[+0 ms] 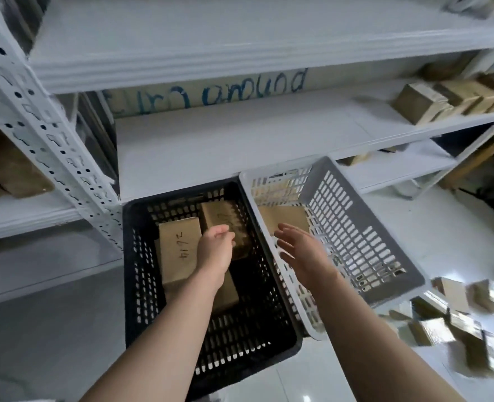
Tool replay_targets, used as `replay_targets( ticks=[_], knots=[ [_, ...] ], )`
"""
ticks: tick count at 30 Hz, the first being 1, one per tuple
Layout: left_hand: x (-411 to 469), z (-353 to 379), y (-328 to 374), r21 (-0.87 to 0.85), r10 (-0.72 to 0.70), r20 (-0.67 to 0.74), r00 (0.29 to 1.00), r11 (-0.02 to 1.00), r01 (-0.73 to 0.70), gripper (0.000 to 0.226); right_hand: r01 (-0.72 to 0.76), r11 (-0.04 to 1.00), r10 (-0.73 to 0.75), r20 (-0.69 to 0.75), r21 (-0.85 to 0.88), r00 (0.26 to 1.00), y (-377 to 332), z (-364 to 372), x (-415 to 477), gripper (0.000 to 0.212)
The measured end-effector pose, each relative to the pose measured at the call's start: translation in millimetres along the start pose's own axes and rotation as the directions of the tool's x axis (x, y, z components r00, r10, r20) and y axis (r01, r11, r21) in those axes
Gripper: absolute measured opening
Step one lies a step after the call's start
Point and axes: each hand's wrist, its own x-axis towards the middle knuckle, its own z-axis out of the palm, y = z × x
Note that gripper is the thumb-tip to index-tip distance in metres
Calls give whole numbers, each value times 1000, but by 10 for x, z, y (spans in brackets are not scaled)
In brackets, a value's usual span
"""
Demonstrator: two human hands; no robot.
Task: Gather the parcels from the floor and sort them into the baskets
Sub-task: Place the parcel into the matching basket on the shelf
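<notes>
The left hand is being held over the black basket, its fingers loosely curled and gripping nothing. The right hand is being held over the white basket, with its fingers straight and spread. Several parcels are being kept in the black basket and one parcel in the white. More floor parcels are lying scattered at the right.

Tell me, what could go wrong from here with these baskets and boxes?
The white basket looks tilted, leaning by the black basket; a dropped parcel might tip or shift it.
The baskets sit side by side, and the left hand and right hand hover near the shared edge, so a parcel could land in the wrong one.
Scattered parcels on the floor lie at the right; someone might step on them.
</notes>
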Motion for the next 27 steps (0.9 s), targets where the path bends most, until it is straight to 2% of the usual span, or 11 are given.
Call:
replay_targets(
  ticks=[6,13,19,27],
  knots=[
    [-831,989,-29,8,51,106,993,999,-52,22,77,992,-70,-73,95,995,-6,-1265,-483,24],
    [-1916,2473,-307,73,90,270,959,991,-113,24,136,977,-103,-197,163,975,120,-3050,-1140,26],
    [-2742,3640,-549,82,59,430,901,991,-104,23,150,959,-53,-369,239,928,292,-4487,-1547,24],
    [-3084,4995,-839,237,-2,564,826,958,-159,19,166,929,32,-518,331,855,411,-5867,-1662,22]
  ],
)
